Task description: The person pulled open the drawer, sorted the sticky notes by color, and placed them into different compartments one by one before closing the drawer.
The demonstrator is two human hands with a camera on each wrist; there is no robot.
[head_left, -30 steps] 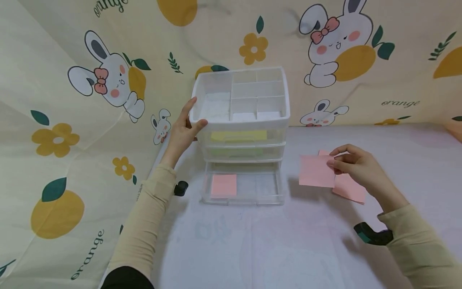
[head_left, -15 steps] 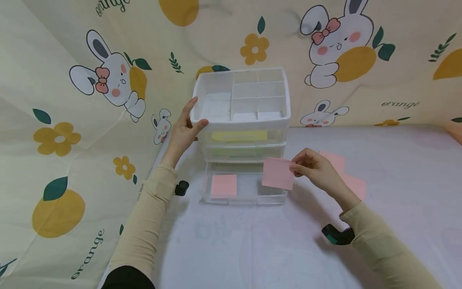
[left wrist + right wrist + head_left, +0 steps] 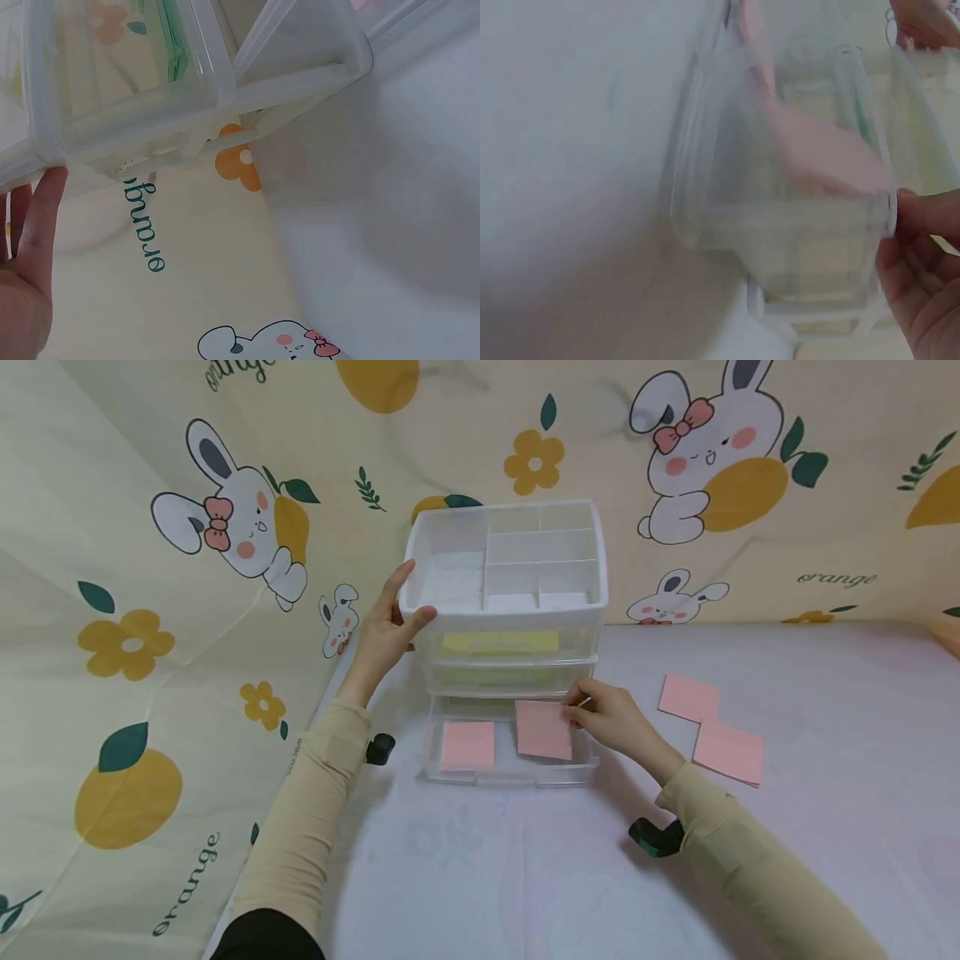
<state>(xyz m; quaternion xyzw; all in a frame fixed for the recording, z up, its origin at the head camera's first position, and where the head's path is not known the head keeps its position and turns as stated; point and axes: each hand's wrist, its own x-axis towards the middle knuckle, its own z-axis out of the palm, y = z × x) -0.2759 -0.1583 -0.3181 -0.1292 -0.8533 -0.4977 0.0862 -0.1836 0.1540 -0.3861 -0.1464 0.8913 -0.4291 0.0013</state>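
A white plastic drawer organizer [image 3: 510, 610] stands at the back of the table, its lowest clear drawer [image 3: 450, 779] pulled out. My left hand [image 3: 384, 631] grips its upper left corner, thumb over the front rim and fingers along the side. Between thumb and fingertips my right hand [image 3: 617, 720] pinches a square pink sticky note [image 3: 542, 731] by its right edge, over the right half of that drawer. On the left of the drawer floor lies another pink sticky note pad [image 3: 468, 745]. In the right wrist view the pinched note [image 3: 825, 150] is blurred behind the clear drawer wall.
Two overlapping pink pads, a rear one [image 3: 688, 697] and a front one [image 3: 729, 752], lie on the white tabletop [image 3: 525, 877] at right. Yellow paper [image 3: 498, 642] shows through the top drawer, green below it. A rabbit-print cloth [image 3: 465, 443] rises behind.
My right hand has carried the pink sticky note leftward from the pads on the table to over the open drawer. My left hand has stayed on the organizer's corner.
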